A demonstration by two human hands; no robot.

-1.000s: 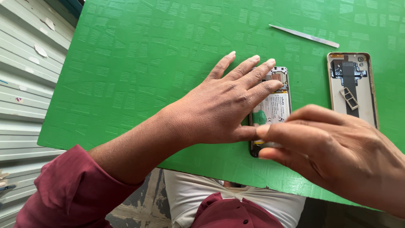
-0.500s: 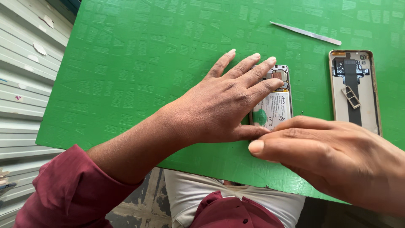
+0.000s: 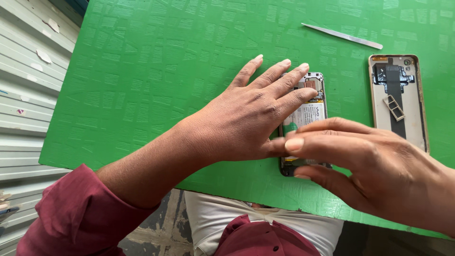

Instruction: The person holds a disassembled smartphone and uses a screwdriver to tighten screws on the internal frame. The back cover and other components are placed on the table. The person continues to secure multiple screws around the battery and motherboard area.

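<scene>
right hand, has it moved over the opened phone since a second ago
Yes. The right hand flattened and slid left over the opened phone, away from the detached gold back cover.

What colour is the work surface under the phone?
Bright green work surface, faintly embossed; head view.

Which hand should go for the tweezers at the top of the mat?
Right, probably. The right hand hovers free over the opened phone, on the tweezers' side; the left hand lies flat, pinning the phone.
</scene>
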